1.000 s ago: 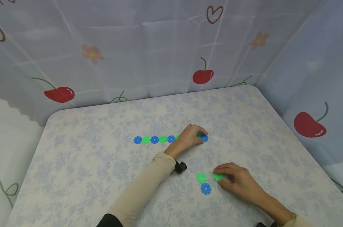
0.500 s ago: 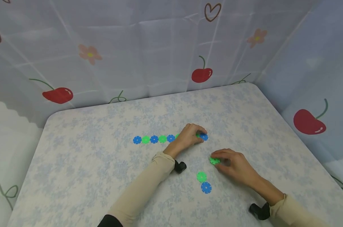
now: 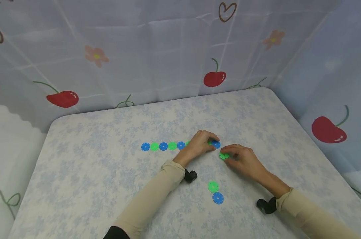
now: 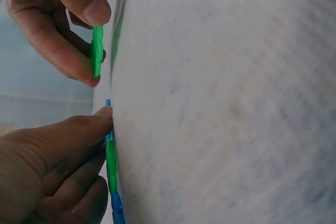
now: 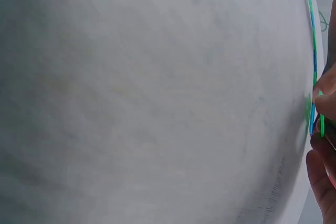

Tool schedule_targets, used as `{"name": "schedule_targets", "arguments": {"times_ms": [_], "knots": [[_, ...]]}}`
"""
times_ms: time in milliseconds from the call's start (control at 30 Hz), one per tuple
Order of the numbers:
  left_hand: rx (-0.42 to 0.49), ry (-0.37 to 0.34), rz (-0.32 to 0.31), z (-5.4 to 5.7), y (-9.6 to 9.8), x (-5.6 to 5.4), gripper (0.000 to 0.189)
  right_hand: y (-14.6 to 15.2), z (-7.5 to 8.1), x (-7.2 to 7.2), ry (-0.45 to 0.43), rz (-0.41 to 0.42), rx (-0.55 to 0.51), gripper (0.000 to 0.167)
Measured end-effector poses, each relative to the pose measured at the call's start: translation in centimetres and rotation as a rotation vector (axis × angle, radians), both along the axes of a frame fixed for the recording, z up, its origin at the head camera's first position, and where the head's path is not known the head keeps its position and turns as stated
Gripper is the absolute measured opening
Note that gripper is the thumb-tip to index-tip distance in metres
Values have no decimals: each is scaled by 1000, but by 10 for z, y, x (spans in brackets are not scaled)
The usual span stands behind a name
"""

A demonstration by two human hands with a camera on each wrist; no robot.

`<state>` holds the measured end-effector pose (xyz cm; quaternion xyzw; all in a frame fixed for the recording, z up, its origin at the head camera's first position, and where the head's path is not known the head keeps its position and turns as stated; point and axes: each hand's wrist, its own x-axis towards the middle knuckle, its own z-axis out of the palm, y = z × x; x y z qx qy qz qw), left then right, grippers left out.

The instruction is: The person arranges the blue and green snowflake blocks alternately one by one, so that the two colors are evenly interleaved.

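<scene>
A straight row of flat notched building discs [image 3: 163, 146], blue and green by turns, lies across the middle of the table; my left hand [image 3: 196, 144] hides part of it. That hand pinches the blue disc [image 3: 216, 144] at the row's right end. Between thumb and fingers, my right hand [image 3: 243, 161] holds a green disc [image 3: 224, 156] just to the near right of that end. In the left wrist view the held green disc [image 4: 97, 51] is raised off the table, apart from the blue end disc [image 4: 108, 103].
Nearer on the table [image 3: 88, 186], a loose green disc [image 3: 213, 186] lies with a loose blue disc [image 3: 218, 198] close beside it. A printed cloth curtain [image 3: 156, 53] hangs behind the table's far edge and on its right.
My right hand has carried the green disc away from beside the loose discs, forward and slightly left to near the row's right end. My left hand stays on the row.
</scene>
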<state>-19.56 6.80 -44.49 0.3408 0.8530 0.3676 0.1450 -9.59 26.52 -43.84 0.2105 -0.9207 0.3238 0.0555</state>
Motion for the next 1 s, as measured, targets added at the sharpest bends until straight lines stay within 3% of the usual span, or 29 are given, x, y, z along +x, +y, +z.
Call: {"name": "schedule_targets", "arguments": {"times_ms": [267,600,1000], "knots": [[-21,6,-7,0,3,0,31,3,-2,-14,10,-32,2,31],[-42,-4,4,1,4,1,32,9,0,-32,-51,-98,53,29],[-36,-3,15,2,2,1,32,5,-5,-39,-96,-116,43,31]]}}
